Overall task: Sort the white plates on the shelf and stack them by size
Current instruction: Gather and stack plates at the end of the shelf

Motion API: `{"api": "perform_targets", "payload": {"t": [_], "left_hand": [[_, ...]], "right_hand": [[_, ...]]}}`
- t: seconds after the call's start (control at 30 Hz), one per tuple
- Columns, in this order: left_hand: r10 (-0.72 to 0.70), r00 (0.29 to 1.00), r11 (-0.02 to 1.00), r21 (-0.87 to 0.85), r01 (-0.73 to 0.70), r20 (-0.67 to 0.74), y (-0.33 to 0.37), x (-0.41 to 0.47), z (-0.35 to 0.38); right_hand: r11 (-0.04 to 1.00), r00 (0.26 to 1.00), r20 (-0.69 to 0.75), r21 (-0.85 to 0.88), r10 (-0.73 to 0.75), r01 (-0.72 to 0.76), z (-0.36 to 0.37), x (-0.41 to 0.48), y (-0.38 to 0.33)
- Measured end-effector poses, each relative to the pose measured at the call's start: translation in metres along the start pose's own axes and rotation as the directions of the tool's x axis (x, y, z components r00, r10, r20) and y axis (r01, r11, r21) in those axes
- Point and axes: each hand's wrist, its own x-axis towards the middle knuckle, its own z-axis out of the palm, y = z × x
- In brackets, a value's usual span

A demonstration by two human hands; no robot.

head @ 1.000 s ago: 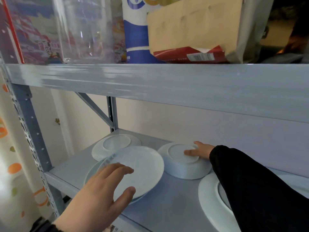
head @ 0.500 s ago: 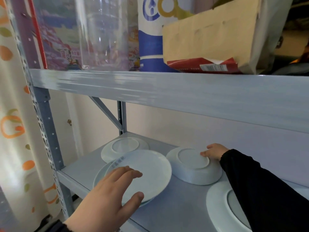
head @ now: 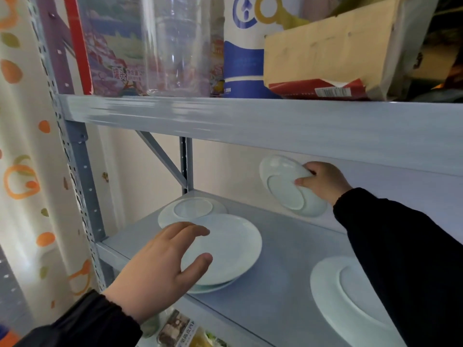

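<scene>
A small deep white plate (head: 288, 186) is lifted off the grey shelf (head: 285, 249) and tilted on edge; my right hand (head: 323, 181) grips its rim. My left hand (head: 160, 264) rests with spread fingers on a medium white plate (head: 230, 246), which lies on top of another plate (head: 213, 288) at the shelf's front left. Behind them a small plate (head: 190, 209) lies upside down. A large upside-down plate (head: 343, 294) sits at the right, partly hidden by my right sleeve.
The upper shelf board (head: 250, 121) hangs low over the plates and carries a clear jar (head: 178, 46), a blue-white pack (head: 243, 51) and a cardboard box (head: 330, 51). The upright post (head: 77, 171) bounds the left side. Packets (head: 180, 331) lie on the level below.
My right hand has lifted the small deep plate off the shelf and tipped it on edge. My left hand stays on the medium plate. The camera view has shifted.
</scene>
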Motion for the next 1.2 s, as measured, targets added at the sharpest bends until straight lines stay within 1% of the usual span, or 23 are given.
{"api": "perform_targets", "payload": {"t": [0.03,0.07,0.1,0.13,0.2,0.23,0.27,0.3,0.4,0.5,0.6,0.7,0.8,0.83,0.93,1.03,1.1,1.2], "left_hand": [[-0.006,1.0,1.0,-0.003,0.006,0.003,-0.003,-0.001,-0.001],[-0.012,1.0,1.0,-0.007,0.012,0.008,-0.007,-0.002,-0.002],[-0.018,1.0,1.0,-0.011,0.019,0.013,-0.011,-0.003,-0.003],[-0.025,1.0,1.0,-0.014,0.026,0.016,-0.015,-0.004,-0.003],[-0.04,0.999,0.999,-0.009,0.04,0.019,-0.025,-0.006,-0.005],[-0.044,0.999,0.999,-0.003,0.044,0.014,-0.03,-0.007,-0.006],[-0.048,0.999,0.999,0.002,0.048,0.01,-0.035,-0.008,-0.006],[-0.054,0.999,0.999,0.005,0.054,0.007,-0.04,-0.01,-0.008],[-0.084,0.996,0.996,0.0,0.084,0.001,-0.054,-0.015,-0.012],[-0.124,0.992,0.992,-0.009,0.123,-0.018,-0.066,-0.018,-0.015],[-0.141,0.99,0.99,-0.025,0.14,-0.032,-0.077,-0.021,-0.019],[-0.145,0.989,0.989,-0.046,0.143,-0.038,-0.086,-0.023,-0.022],[-0.144,0.989,0.989,-0.051,0.142,-0.03,-0.094,-0.026,-0.025],[-0.143,0.989,0.989,-0.05,0.142,-0.024,-0.098,-0.028,-0.026],[-0.146,0.989,0.988,-0.05,0.146,0.001,-0.107,-0.033,-0.028],[-0.142,0.99,0.988,-0.051,0.143,0.012,-0.116,-0.036,-0.03],[-0.14,0.99,0.989,-0.051,0.141,0.017,-0.122,-0.038,-0.031],[-0.133,0.991,0.99,-0.039,0.134,0.029,-0.13,-0.043,-0.033]], "right_hand": [[0.987,0.996,0.004,-0.136,-0.089,0.088,0.006,-0.008,-0.009],[0.958,0.984,0.034,-0.226,-0.173,0.176,0.012,-0.018,-0.019],[0.928,0.97,0.069,-0.281,-0.235,0.245,0.019,-0.027,-0.025],[0.887,0.953,0.126,-0.348,-0.277,0.304,0.026,-0.037,-0.03],[0.776,0.909,0.281,-0.477,-0.309,0.412,0.041,-0.054,-0.037],[0.732,0.878,0.328,-0.489,-0.35,0.474,0.046,-0.063,-0.039],[0.705,0.841,0.334,-0.461,-0.425,0.539,0.052,-0.071,-0.042],[0.678,0.8,0.309,-0.425,-0.513,0.599,0.056,-0.079,-0.045],[0.611,0.727,0.205,-0.422,-0.656,0.67,0.075,-0.097,-0.051],[0.62,0.703,0.191,-0.355,-0.685,0.7,0.102,-0.116,-0.071],[0.599,0.669,0.217,-0.31,-0.711,0.738,0.132,-0.138,-0.09],[0.629,0.673,0.313,-0.241,-0.67,0.739,0.158,-0.157,-0.102],[0.74,0.729,0.443,-0.19,-0.521,0.645,0.175,-0.165,-0.109],[0.756,0.736,0.469,-0.193,-0.488,0.625,0.179,-0.167,-0.112],[0.771,0.732,0.508,-0.189,-0.453,0.608,0.184,-0.173,-0.121],[0.805,0.735,0.59,-0.227,-0.335,0.548,0.182,-0.178,-0.132],[0.795,0.726,0.63,-0.275,-0.276,0.541,0.182,-0.183,-0.137],[0.799,0.748,0.622,-0.318,-0.231,0.511,0.183,-0.185,-0.138]]}}
